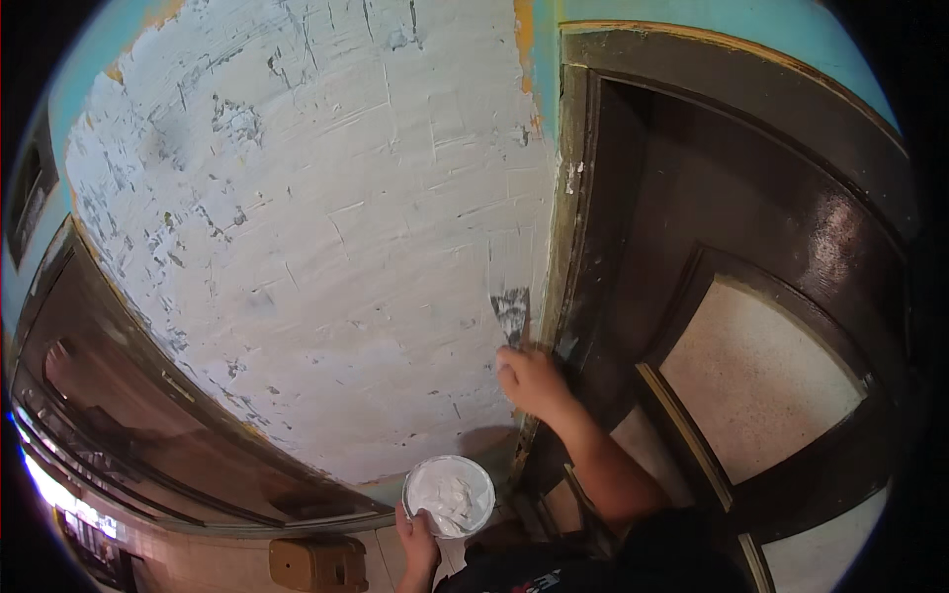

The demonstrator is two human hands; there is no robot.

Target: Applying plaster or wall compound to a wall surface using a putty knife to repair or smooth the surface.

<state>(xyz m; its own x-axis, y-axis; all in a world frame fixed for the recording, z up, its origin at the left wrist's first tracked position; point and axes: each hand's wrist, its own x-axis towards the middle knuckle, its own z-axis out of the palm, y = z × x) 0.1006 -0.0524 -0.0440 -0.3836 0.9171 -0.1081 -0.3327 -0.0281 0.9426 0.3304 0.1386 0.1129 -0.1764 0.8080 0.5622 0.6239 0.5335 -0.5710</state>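
We're probably smoothing the wall [346, 247] near its right edge: right hand [535, 381] gripping a scraper [511, 310], left hand [419, 542] holding a tub [450, 460]; next likely needs steady pressure.

Wall [356, 237] bright, evenly lit, mostly sharp. Soft shadow low on wall, below right hand [537, 381]. Door [727, 183] dim, with glossy glare toward far right. Blown-out light at lower left, blue-purple fringe. Stool [316, 563] dim. Fisheye bends door frame [570, 212]; corners fall to black. Detail softer near rim.
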